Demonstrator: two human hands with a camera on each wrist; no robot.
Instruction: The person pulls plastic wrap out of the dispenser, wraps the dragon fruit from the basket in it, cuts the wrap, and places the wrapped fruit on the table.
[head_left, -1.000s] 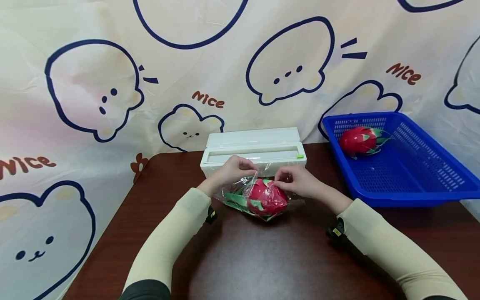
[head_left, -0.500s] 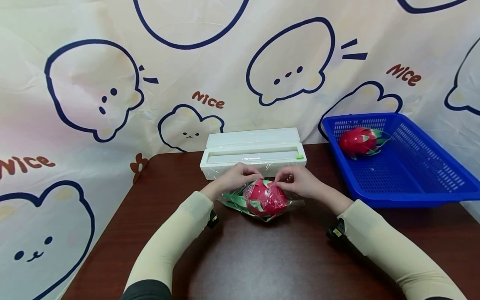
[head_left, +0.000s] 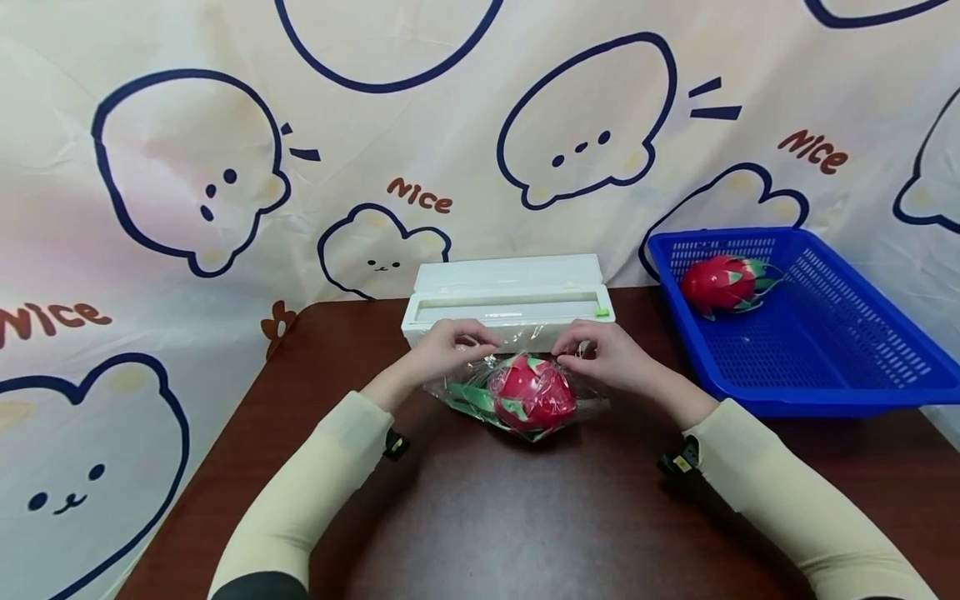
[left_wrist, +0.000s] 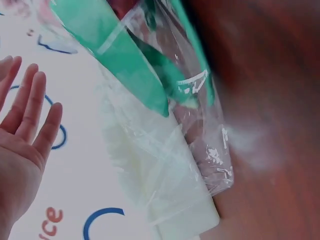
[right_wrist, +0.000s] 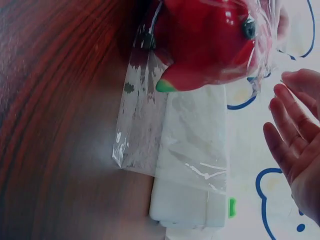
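A red toy dragon fruit (head_left: 534,396) with green leaf tips lies on the table, wrapped in clear cling film (head_left: 592,406). At its far left side my left hand (head_left: 444,354) pinches the film between thumb and forefinger, the other fingers extended. My right hand (head_left: 613,358) pinches film at the fruit's upper right edge. Long green leaves (left_wrist: 112,55) show through the film in the left wrist view. Loose film (right_wrist: 140,135) spreads beside the fruit in the right wrist view.
Right behind the fruit stands a white film dispenser (head_left: 510,275) with its lid up and a green slider (head_left: 602,312). A blue basket (head_left: 825,400) at the right holds another dragon fruit (head_left: 723,285). Behind the brown table (head_left: 480,517) hangs a printed curtain (head_left: 420,133).
My left hand dips toward the fruit, then shifts left and slightly up, spreading the film. My right hand moves slightly right. The wrapped fruit stays nearly in place.
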